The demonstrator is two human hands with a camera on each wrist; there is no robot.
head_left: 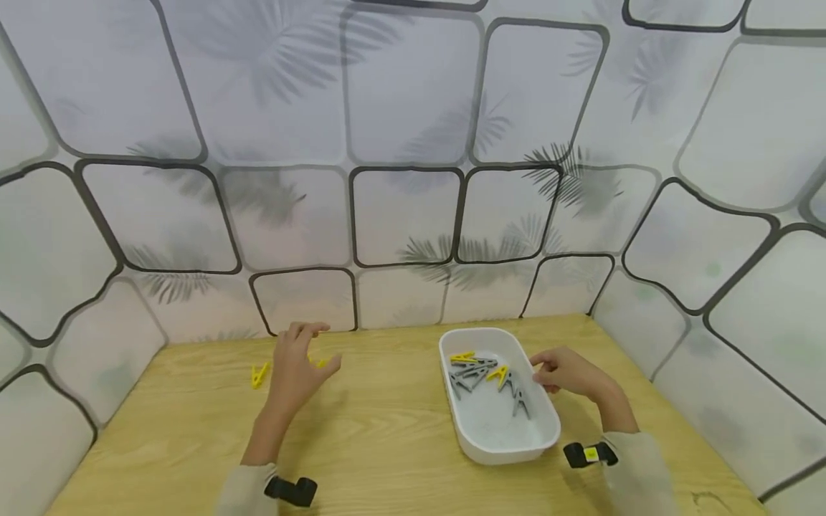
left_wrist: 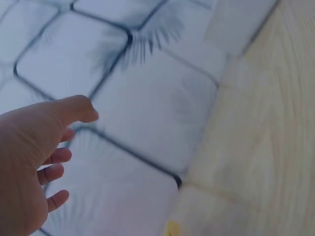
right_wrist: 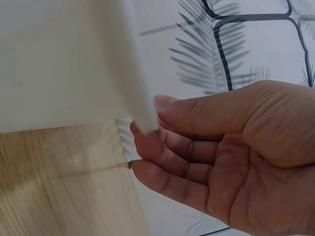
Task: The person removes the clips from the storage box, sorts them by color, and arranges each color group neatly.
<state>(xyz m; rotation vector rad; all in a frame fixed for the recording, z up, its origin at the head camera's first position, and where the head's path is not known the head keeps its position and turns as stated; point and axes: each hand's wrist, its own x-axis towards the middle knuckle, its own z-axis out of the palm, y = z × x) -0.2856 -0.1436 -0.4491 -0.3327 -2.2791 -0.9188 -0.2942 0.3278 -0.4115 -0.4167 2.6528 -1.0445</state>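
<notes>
A white plastic tub [head_left: 495, 428] stands right of the middle of the table, with several grey clothespins [head_left: 520, 404] and a couple of yellow clothespins [head_left: 499, 375] in its far part. The right hand [head_left: 573, 374] pinches the tub's right rim; in the right wrist view the thumb and index finger [right_wrist: 147, 147] close on its white edge [right_wrist: 147, 120]. On the left, the left hand [head_left: 297, 365] is held over the table, its thumb and fingers spread apart around nothing. A yellow clothespin [head_left: 259, 375] lies left of it, and another yellow piece [head_left: 320, 363] shows partly behind it.
The wooden table [head_left: 381, 459] meets patterned white fabric walls [head_left: 406, 215] at the back and on both sides. Each sleeve carries a black wrist strap [head_left: 290, 491]. The tub stands a little way in front of the back wall.
</notes>
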